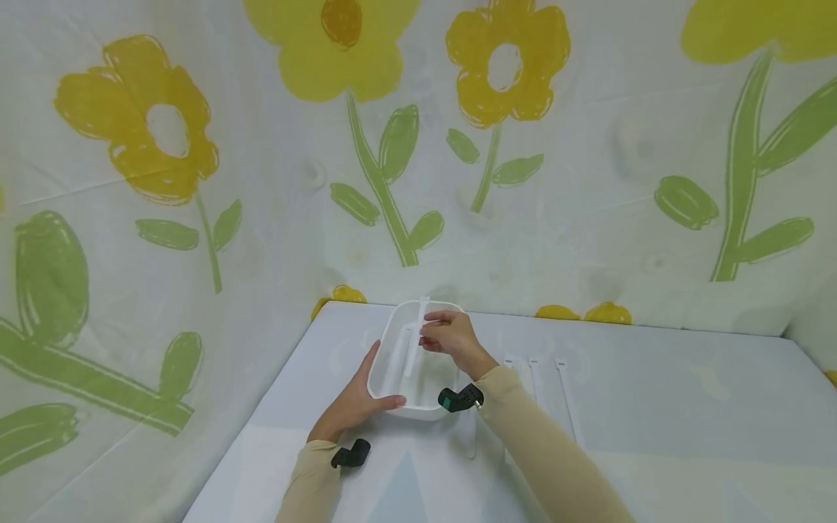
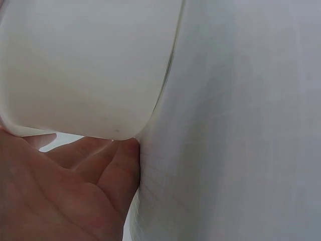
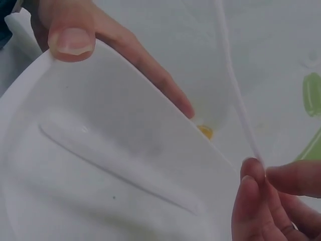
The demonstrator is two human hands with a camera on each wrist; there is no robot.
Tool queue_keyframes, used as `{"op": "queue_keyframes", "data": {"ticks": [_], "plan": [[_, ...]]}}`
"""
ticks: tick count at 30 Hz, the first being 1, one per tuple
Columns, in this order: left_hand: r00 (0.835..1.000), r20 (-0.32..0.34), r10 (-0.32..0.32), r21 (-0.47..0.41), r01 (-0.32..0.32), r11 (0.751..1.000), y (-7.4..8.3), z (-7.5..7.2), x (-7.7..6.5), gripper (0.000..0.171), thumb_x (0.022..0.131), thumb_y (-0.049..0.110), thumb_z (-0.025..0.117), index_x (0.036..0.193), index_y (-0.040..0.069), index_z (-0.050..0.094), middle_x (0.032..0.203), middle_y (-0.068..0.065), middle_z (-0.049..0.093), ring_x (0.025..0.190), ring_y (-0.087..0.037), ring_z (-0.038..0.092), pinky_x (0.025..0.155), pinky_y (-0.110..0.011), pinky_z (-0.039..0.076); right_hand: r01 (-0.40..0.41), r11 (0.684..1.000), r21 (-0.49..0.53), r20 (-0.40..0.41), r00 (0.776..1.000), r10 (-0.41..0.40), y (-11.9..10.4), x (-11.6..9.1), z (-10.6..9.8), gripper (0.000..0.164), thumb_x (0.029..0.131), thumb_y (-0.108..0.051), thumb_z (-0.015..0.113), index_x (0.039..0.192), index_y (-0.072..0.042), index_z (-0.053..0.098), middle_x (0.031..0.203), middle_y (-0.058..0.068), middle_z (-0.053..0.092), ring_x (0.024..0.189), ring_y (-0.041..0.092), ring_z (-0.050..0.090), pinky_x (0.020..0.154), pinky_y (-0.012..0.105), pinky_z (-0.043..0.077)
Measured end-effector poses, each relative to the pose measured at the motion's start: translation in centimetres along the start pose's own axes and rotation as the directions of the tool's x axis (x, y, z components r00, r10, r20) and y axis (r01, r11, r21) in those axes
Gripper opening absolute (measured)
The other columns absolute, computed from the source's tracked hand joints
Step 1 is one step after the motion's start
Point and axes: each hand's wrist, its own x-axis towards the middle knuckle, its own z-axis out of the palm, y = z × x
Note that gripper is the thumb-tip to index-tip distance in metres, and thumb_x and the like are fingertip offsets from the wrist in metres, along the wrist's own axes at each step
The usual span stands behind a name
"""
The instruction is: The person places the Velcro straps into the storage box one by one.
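A white rectangular plastic tub [image 1: 425, 412] with rounded corners sits on the table. My left hand [image 1: 356, 399] grips its near left corner, thumb over the rim and fingers along the outer wall. In the left wrist view that hand [image 2: 75, 186] lies against the tub's outside [image 2: 90, 65]. Above the tub, my right hand [image 1: 454, 340] pinches a thin white strap [image 3: 235, 85] between thumb and fingers. Another white strap [image 3: 120, 173] lies on the tub's floor.
Several white straps with small slotted heads, one of them a strap [image 1: 567, 396], lie on the table right of the tub, partly hidden by my right forearm. The white table [image 1: 667, 407] meets a flower-patterned cloth [image 1: 575, 218] at the back and left.
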Motion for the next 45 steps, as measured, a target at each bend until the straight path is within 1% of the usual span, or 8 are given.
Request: {"op": "queue_keyframes", "data": {"ticks": [5,10,16,23,32,39,45], "plan": [[1.000,0.004,0.002,-0.009,-0.002,1.000,-0.1,0.0,0.0,0.124,0.077,0.035,0.091,0.167,0.027,0.007,0.167,-0.007,0.031,0.135,-0.029,0.046,0.111,-0.050,0.040,0.002,1.000,-0.008,0.010,1.000,-0.002,0.4,0.3,0.2,0.034,0.091,0.004,0.070,0.125,0.006,0.065,0.089,0.010,0.074,0.067,0.012,0.070,0.069,0.027,0.063],[1.000,0.003,0.011,-0.019,-0.011,1.000,-0.1,-0.1,-0.1,0.123,0.077,0.034,0.091,0.167,0.029,0.008,0.166,-0.008,0.032,0.136,-0.031,0.046,0.112,-0.054,0.040,0.003,1.000,-0.018,0.016,1.000,-0.002,0.5,0.4,0.5,0.035,0.091,0.003,0.069,0.125,0.007,0.065,0.090,0.011,0.073,0.067,0.013,0.070,0.068,0.027,0.062],[1.000,-0.002,-0.005,-0.006,0.005,1.000,-0.1,0.0,0.0,0.124,0.076,0.036,0.091,0.167,0.028,0.007,0.166,-0.011,0.032,0.135,-0.034,0.047,0.113,-0.058,0.042,-0.009,0.999,-0.049,0.014,1.000,0.009,0.9,0.7,0.6,0.034,0.092,0.001,0.070,0.126,0.006,0.065,0.091,0.013,0.073,0.068,0.014,0.071,0.070,0.028,0.063],[1.000,-0.005,-0.015,-0.009,0.015,1.000,0.0,0.2,0.1,0.121,0.077,0.035,0.091,0.166,0.032,0.008,0.166,-0.008,0.032,0.136,-0.033,0.046,0.114,-0.061,0.041,-0.035,0.996,-0.088,0.002,0.999,0.035,1.1,1.2,0.5,0.035,0.093,-0.001,0.070,0.127,0.003,0.064,0.095,0.015,0.074,0.070,0.014,0.071,0.073,0.029,0.064],[1.000,-0.007,-0.017,0.000,0.017,1.000,0.3,0.3,0.0,0.120,0.078,0.034,0.090,0.166,0.032,0.008,0.168,-0.007,0.029,0.137,-0.032,0.044,0.116,-0.060,0.040,-0.033,0.994,-0.104,-0.004,0.999,0.033,1.1,1.3,0.6,0.035,0.092,0.000,0.070,0.125,0.006,0.063,0.091,0.014,0.072,0.066,0.014,0.070,0.069,0.027,0.063],[1.000,0.002,-0.011,0.020,0.011,1.000,0.2,0.2,0.0,0.121,0.080,0.036,0.089,0.167,0.027,0.006,0.170,-0.010,0.025,0.138,-0.034,0.043,0.115,-0.061,0.039,-0.028,0.995,-0.097,0.004,1.000,0.028,1.4,1.5,0.7,0.033,0.091,0.003,0.069,0.123,0.007,0.064,0.086,0.011,0.072,0.065,0.013,0.070,0.067,0.027,0.062],[1.000,-0.002,-0.024,0.015,0.024,1.000,0.0,0.2,0.0,0.123,0.078,0.038,0.090,0.167,0.029,0.006,0.170,-0.009,0.026,0.137,-0.032,0.044,0.115,-0.061,0.039,-0.027,0.992,-0.121,0.003,1.000,0.028,1.5,1.5,0.8,0.032,0.091,0.003,0.069,0.122,0.007,0.064,0.085,0.010,0.070,0.065,0.013,0.070,0.066,0.026,0.062]]}}
